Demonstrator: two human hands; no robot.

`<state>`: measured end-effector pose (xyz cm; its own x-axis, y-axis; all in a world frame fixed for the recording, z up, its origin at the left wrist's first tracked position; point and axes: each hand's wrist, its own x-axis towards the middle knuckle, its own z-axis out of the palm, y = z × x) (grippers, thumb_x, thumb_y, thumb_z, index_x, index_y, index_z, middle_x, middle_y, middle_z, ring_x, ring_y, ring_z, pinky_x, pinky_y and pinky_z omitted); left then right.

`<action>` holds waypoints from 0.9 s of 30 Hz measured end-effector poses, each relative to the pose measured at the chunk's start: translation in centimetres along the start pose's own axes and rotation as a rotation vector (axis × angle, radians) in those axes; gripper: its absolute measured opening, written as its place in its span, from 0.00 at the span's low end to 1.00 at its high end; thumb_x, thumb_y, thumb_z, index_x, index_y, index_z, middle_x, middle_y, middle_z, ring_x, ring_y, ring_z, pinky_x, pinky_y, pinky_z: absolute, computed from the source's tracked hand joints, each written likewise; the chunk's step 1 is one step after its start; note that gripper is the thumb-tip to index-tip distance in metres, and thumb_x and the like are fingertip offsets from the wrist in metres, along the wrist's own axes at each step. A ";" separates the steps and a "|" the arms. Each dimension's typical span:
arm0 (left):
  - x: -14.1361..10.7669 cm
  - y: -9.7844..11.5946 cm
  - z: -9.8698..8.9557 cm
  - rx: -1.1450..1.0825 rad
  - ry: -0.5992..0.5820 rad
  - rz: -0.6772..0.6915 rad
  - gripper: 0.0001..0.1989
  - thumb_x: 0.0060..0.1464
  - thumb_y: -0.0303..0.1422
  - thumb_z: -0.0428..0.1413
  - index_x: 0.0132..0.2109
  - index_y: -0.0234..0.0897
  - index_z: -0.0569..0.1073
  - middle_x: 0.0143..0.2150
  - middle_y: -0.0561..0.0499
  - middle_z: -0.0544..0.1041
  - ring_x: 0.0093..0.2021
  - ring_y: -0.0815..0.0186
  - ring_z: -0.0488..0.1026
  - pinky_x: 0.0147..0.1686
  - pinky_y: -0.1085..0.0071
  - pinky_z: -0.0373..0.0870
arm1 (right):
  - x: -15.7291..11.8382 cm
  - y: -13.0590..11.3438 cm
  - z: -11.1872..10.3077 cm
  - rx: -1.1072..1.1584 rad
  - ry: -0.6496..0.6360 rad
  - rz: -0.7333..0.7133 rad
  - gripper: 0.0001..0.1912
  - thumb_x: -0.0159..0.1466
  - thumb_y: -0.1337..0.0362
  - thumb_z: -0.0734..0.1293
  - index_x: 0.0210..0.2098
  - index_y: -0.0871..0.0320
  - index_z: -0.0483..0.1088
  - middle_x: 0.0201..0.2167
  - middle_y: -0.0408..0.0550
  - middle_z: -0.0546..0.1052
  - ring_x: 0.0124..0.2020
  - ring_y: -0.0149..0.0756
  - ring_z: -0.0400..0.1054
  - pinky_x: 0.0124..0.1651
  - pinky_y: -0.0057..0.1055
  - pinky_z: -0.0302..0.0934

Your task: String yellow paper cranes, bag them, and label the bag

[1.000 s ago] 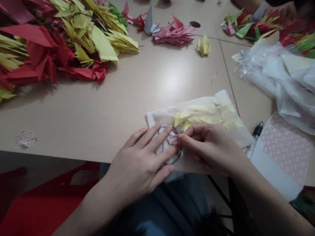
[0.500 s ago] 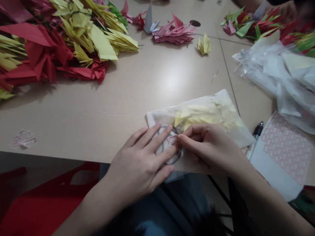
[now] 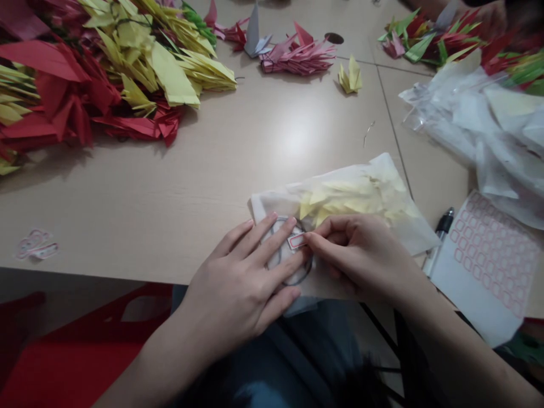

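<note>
A translucent plastic bag [image 3: 272,202] lies at the table's near edge, with yellow folded paper pieces [image 3: 340,198] showing through it. My left hand [image 3: 250,272] rests flat on the bag's left part, fingers spread over a dark circular outline [image 3: 306,276]. Between thumb and forefinger, my right hand [image 3: 361,249] pinches one end of a small white label sticker [image 3: 296,241] with a red border. That sticker lies at the circle, close to my left fingertips. Whether it is stuck down I cannot tell.
Red and yellow paper cranes [image 3: 140,73] heap at upper left. A single yellow crane [image 3: 351,76] stands farther back. At right are plastic bags [image 3: 471,113], a sticker sheet [image 3: 488,272] and a pen [image 3: 442,232]. Sticker scraps [image 3: 37,245] lie left; another person's hand [image 3: 488,22] is at upper right.
The whole view has shifted very slightly. Both hands keep their places on the bag, and the sticker stays pinched in my right hand.
</note>
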<state>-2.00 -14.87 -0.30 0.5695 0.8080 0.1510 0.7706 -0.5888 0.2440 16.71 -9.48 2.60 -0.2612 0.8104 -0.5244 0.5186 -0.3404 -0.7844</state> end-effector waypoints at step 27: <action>0.2 -0.2 -0.1 0.000 -0.013 0.012 0.19 0.62 0.41 0.48 0.57 0.45 0.69 0.67 0.48 0.58 0.66 0.55 0.56 0.59 0.56 0.56 | 0.4 0.3 0.5 -0.199 0.065 -0.127 0.14 0.60 0.59 0.66 0.20 0.57 0.67 0.10 0.39 0.69 0.11 0.26 0.62 0.14 0.22 0.51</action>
<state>-2.06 -14.65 -0.21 0.5827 0.8003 0.1413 0.7635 -0.5986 0.2423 16.33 -9.45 1.98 -0.2852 0.8718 -0.3983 0.6370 -0.1380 -0.7584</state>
